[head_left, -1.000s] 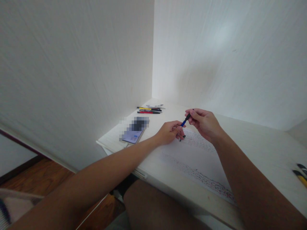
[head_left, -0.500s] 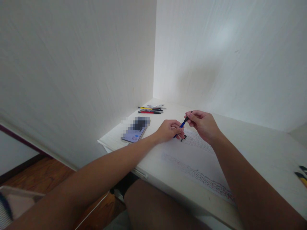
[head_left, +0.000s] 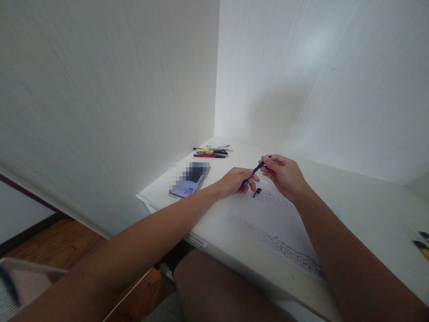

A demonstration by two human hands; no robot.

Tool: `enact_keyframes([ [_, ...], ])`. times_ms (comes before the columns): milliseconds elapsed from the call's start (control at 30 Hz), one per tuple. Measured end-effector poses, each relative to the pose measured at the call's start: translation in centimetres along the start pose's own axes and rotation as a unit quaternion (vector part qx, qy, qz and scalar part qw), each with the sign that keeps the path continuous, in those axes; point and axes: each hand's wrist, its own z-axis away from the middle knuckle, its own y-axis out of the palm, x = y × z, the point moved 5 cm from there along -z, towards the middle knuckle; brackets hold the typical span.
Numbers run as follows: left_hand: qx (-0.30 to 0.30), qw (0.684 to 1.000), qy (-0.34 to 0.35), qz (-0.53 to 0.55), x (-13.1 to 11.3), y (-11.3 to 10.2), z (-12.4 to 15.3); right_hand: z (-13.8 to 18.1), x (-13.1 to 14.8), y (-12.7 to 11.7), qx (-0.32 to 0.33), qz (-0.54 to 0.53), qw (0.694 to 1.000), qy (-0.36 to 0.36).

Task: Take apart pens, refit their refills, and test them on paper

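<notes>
A blue pen with a black end (head_left: 260, 165) is held slantwise above the desk between my two hands. My left hand (head_left: 236, 181) grips its blue barrel near the lower end. The fingers of my right hand (head_left: 282, 174) pinch the black upper end. Beneath them lies a sheet of paper (head_left: 268, 219) covered with rows of small handwritten marks. A small black piece (head_left: 257, 192), perhaps a pen cap or clip, rests on the paper just right of my left fingers. My right forearm hides part of the sheet.
Several pens (head_left: 211, 153), one red and one yellow among them, lie at the back left corner. A phone (head_left: 190, 180) with a lit screen is left of my left hand. Black and yellow objects (head_left: 422, 243) sit at the right edge. White walls border the desk (head_left: 362, 197).
The pen has tilted slightly flatter, and my left fingers have shifted on its barrel. The small black piece shows more fully on the paper. My right hand has hardly moved.
</notes>
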Motion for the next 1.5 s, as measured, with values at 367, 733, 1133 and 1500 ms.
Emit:
enact_keyframes([
  [367, -0.057, 0.998, 0.012, 0.002, 0.2, -0.3, -0.1, 0.2, 0.2, -0.3, -0.028, 0.003, 0.999, 0.020],
  [733, -0.124, 0.988, 0.066, -0.069, -0.5, -0.9, 0.4, 0.1, 0.1, -0.4, -0.019, -0.006, 1.000, 0.013],
  [1133, -0.030, 0.994, 0.034, -0.098, -0.9, 0.0, 0.4, 0.1, -0.1, -0.6, 0.032, -0.003, 0.999, 0.023],
  [1500, -0.016, 0.997, 0.066, -0.049, 0.1, 0.3, -0.1, 0.4, 0.8, 0.0, 0.048, -0.008, 0.999, 0.011],
])
